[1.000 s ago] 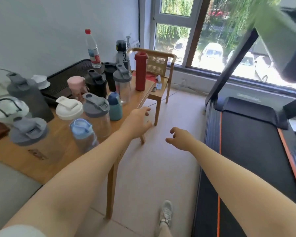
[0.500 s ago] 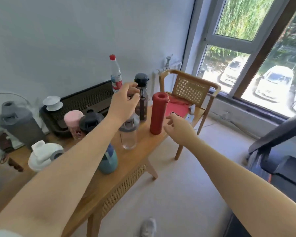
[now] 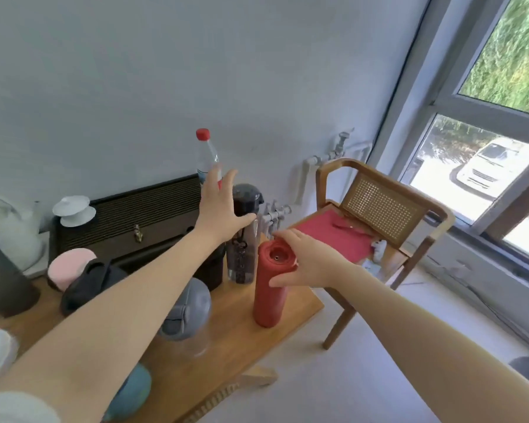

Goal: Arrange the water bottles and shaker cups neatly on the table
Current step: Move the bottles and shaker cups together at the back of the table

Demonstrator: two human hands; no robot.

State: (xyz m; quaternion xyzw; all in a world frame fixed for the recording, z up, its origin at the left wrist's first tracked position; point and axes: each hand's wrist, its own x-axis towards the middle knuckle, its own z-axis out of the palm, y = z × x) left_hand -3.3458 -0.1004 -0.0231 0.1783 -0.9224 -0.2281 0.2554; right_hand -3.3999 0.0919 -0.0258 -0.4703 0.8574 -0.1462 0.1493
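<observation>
Wooden table [image 3: 290, 312] against a pale grey wall, crowded with drinkware. Wooden chair [image 3: 379, 209] with cane back and red seat pad sits just past the table's right end; window [image 3: 483, 138] beyond it, white vehicle outside. Pipework runs along the wall behind the chair.

On the table: dark slatted case [image 3: 141, 215] at the back with a white lidded cup [image 3: 74, 210] on top, pink-lidded cup [image 3: 71, 265], black lid [image 3: 92, 285], dark grey tumbler [image 3: 3, 285] at left, grey-lidded shaker [image 3: 187, 312] with a clear body, teal bottle [image 3: 135, 389] partly hidden under the left forearm.

Left hand [image 3: 220, 209]: fingers spread wide, holding nothing, palm in front of the clear bottle with red cap [image 3: 206, 154] at the back; thumb reaches across the black-capped dark bottle [image 3: 245, 239]. Contact with either bottle: cannot tell.

Right hand [image 3: 312, 261]: wrapped around the top of the red bottle [image 3: 268, 294], thumb on the near side, fingers over the far rim. Bottle is upright on the table near the right edge, just beside the dark bottle.
</observation>
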